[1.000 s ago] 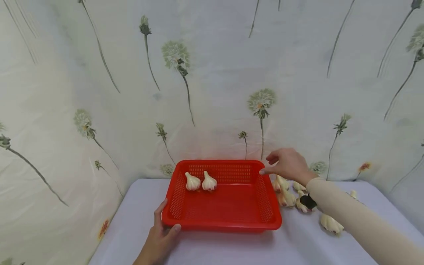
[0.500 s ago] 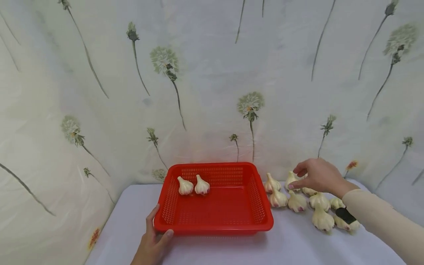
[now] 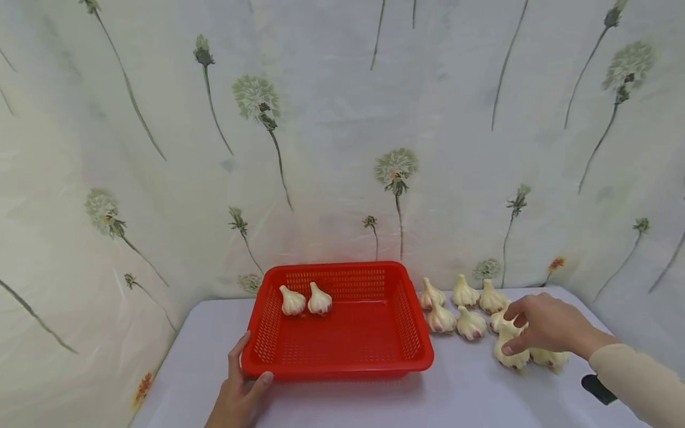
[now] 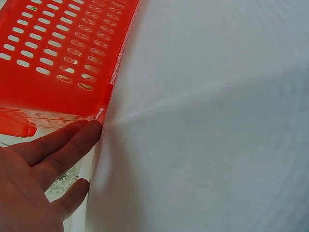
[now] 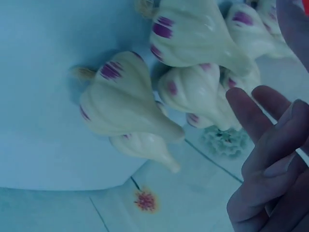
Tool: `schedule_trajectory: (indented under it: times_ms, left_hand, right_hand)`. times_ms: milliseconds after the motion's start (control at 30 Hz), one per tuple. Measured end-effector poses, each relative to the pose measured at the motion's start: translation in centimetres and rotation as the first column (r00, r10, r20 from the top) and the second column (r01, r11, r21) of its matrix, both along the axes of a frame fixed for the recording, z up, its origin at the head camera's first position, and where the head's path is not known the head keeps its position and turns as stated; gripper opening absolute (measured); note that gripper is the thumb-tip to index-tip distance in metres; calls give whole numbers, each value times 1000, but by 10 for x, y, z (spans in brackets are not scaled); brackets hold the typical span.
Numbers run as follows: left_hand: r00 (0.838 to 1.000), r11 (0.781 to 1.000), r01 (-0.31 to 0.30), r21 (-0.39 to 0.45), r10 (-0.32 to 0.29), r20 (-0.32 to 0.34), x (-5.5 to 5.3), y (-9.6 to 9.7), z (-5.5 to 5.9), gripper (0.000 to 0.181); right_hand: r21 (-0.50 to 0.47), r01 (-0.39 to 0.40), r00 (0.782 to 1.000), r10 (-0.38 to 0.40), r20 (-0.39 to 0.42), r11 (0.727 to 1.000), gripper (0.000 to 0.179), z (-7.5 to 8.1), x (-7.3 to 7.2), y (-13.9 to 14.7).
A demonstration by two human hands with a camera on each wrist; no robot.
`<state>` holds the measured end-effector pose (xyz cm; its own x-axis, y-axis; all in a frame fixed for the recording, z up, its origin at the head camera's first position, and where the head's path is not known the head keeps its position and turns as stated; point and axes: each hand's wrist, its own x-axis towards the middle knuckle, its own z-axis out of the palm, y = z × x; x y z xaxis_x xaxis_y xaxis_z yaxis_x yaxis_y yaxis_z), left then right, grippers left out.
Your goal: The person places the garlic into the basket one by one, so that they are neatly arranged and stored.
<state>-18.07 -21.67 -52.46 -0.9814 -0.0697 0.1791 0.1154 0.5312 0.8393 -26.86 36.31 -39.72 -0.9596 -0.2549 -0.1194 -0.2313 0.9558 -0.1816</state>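
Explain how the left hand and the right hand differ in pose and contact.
The left hand touches the red basket at its near-left corner; the right hand is over garlic bulbs, with none seen in its grasp. The left hand's fingers look fairly straight; several of the right hand's are bent. Both are bare.

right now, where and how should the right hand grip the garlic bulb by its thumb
That garlic bulb is probably best gripped across its round belly, from above and the near left: its narrow neck points away, and neighbouring bulbs crowd its back and right.
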Motion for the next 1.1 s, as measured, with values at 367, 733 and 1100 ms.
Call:
schedule_trajectory:
  times_ms: [367,733,1100]
  left_hand:
    - [999,999,-8,36,6,53,1,-2,1,84]
    - [998,998,-24,49,21,58,-2,1,0,84]
    - [996,997,-10,70,4,84,-2,0,1,84]
  right_hand:
    - [27,99,994,-100,51,995,66,-36,1,1]
    - [47,68,997,-70,26,997,48,-49,2,6]
    - [36,46,998,-47,43,998,42,-58,4,3]
